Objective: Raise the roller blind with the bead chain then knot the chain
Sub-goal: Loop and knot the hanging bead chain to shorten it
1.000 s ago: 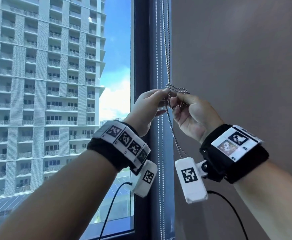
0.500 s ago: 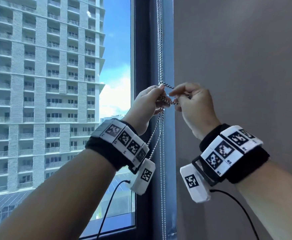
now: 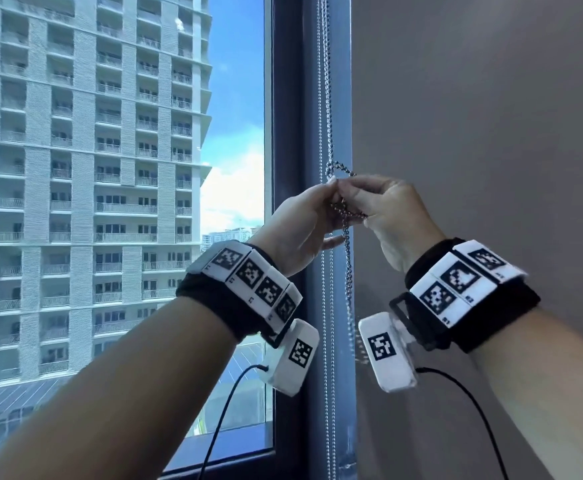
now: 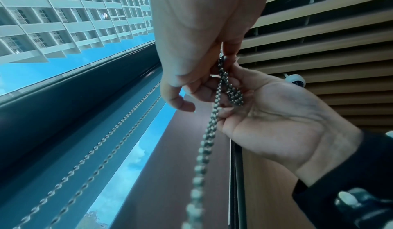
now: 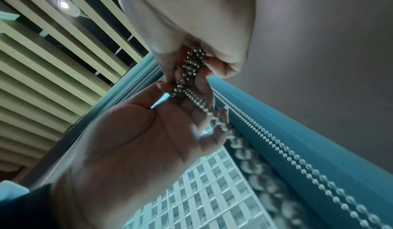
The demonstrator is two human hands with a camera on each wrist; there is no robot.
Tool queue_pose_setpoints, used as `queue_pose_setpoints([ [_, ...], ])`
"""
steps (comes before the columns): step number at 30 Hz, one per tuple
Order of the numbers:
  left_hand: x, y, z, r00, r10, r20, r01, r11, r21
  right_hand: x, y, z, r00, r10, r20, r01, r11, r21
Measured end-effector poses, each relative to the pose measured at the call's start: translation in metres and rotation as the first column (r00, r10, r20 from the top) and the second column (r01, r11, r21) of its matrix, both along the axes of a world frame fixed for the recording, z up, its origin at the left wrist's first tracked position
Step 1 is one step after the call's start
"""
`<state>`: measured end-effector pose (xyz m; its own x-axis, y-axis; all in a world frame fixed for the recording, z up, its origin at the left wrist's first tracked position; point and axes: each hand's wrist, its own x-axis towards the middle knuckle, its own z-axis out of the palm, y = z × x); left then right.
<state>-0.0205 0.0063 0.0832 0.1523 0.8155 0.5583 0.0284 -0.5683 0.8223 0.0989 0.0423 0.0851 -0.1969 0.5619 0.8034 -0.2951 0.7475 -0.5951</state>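
Observation:
A metal bead chain [image 3: 328, 98] hangs down the dark window frame and forms a small loop [image 3: 341, 169] just above my fingers. My left hand [image 3: 329, 190] pinches the chain from the left. My right hand [image 3: 348, 188] pinches it from the right, with a bunch of beads [image 3: 348, 211] curled in its fingers. The doubled tail [image 3: 348, 271] hangs down between my wrists. The left wrist view shows the bunch [image 4: 234, 94] in my right palm. The right wrist view shows it [image 5: 193, 62] under my right fingers. The blind itself is out of view and the glass is uncovered.
A second pair of bead strands [image 3: 328, 341] runs straight down the window frame [image 3: 288, 133], untouched. A plain grey wall [image 3: 473, 116] stands close on the right. Tower blocks show through the glass [image 3: 110, 168]. Cables hang from both wrist cameras.
My right wrist has turned so its back faces up. The hanging tail has swung from the left to straight below my hands. A small loop now stands above the fingertips.

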Motion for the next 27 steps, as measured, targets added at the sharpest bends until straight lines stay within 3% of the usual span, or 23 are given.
queue_pose_setpoints([
  [6,0.000,-0.002,-0.004,0.995,-0.048,0.084,0.048,0.999,0.006,-0.002,-0.004,0.000,0.994,-0.105,0.036,0.107,0.992,-0.066],
  [9,-0.002,-0.001,-0.007,0.996,0.085,0.030,-0.087,0.994,0.067,0.002,-0.008,-0.002,0.999,0.019,-0.026,-0.022,0.989,-0.146],
  [12,-0.004,0.001,-0.011,0.949,0.302,-0.089,-0.276,0.934,0.227,0.010,-0.017,-0.001,0.985,0.144,-0.098,-0.161,0.968,-0.193],
  [16,-0.007,0.000,-0.015,0.882,0.442,-0.164,-0.353,0.850,0.391,0.016,-0.017,-0.010,0.996,-0.060,-0.070,0.058,0.998,-0.033],
  [18,-0.008,0.000,-0.015,0.872,0.455,-0.181,-0.353,0.840,0.412,0.018,-0.017,-0.016,0.991,-0.040,-0.131,0.042,0.999,0.009],
  [20,-0.008,0.001,-0.015,0.884,0.437,-0.167,-0.344,0.850,0.400,0.020,-0.020,-0.019,0.988,0.068,-0.138,-0.067,0.998,0.015],
  [23,-0.007,0.001,-0.016,0.916,0.388,-0.099,-0.332,0.874,0.356,0.022,-0.022,-0.031,0.978,0.202,-0.057,-0.205,0.977,-0.052],
  [27,-0.009,0.001,-0.016,0.938,0.347,0.000,-0.333,0.900,0.283,0.017,-0.016,-0.067,0.938,0.296,0.180,-0.256,0.943,-0.213],
])
